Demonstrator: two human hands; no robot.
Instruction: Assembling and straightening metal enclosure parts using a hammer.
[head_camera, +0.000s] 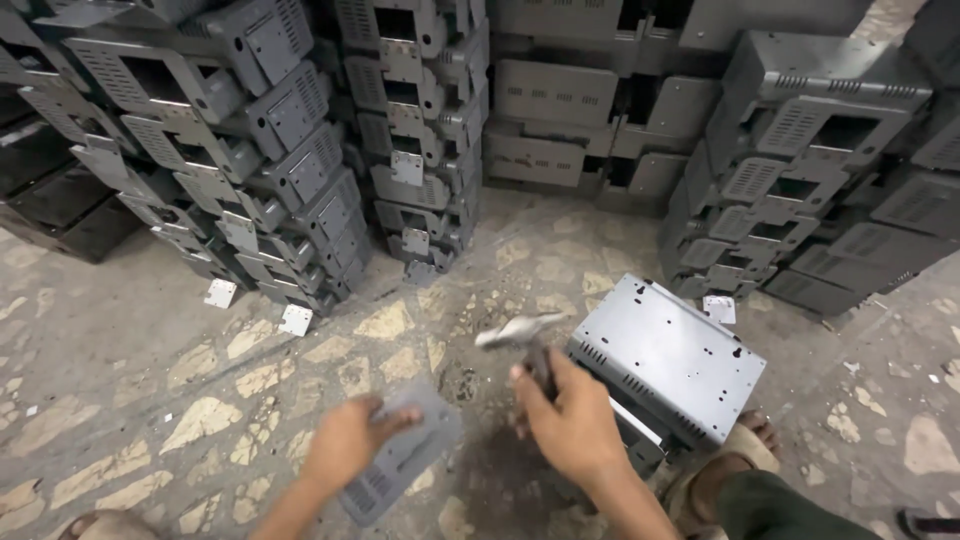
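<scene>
Nearest to us, our left hand is clamped on the near edge of a flat grey sheet-metal panel with vent slots, thumb on top and fingers curled under it, so the panel tilts just above the floor in front of our knees. Just to its right, our right hand is wrapped tight around the dark handle of a steel-headed hammer; the head stands above the fist, blurred, over the gap between the panel and the next piece. Beside that hand, touching or nearly touching our wrist, a grey sheet-metal box chassis with punched holes and side vents sits on the ground, tipped on one edge, its broad face turned up toward us. Under it to the right we see our bare foot and a dark green trouser leg. All this rests on a worn, cracked stone-patched floor. Farther off, leaning stacks of the same grey metal housings fill the left and middle, and another stack of housings rises at the right. Two small loose white metal plates lie on the floor at the foot of the left stack, a little apart.
</scene>
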